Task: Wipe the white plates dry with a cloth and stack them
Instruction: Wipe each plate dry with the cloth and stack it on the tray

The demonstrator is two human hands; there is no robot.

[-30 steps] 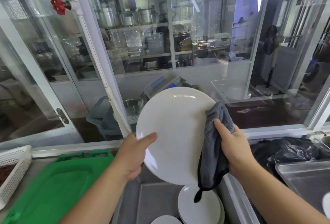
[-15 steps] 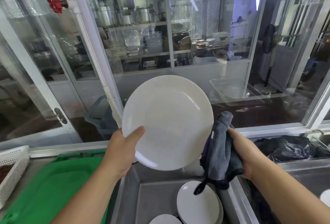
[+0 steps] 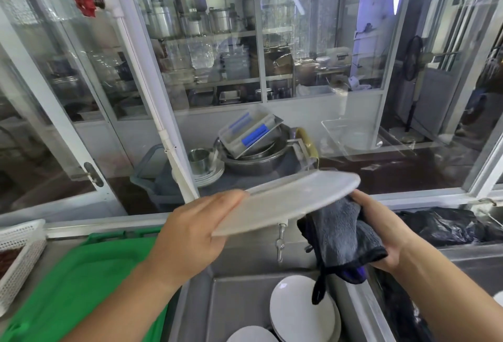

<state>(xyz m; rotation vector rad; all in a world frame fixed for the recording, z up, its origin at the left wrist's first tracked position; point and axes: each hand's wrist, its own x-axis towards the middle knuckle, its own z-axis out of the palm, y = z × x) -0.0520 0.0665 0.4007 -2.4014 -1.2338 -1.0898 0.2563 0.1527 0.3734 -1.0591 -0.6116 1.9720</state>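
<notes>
The plate [image 3: 288,200] has tipped over: half a second ago it stood nearly upright with its face toward the camera, and now it lies almost flat, edge-on and motion-blurred, held between the two hands above the sink [image 3: 245,298]. The left hand [image 3: 190,232] grips its near rim, thumb on top. The right hand [image 3: 381,232] holds the grey cloth [image 3: 343,235] bunched under the far rim, touching the plate's underside. That suggests the face is done and the back is next. More white plates [image 3: 299,311] wait in the sink below the right hand; the green tray [image 3: 81,287] lies below the left forearm.
</notes>
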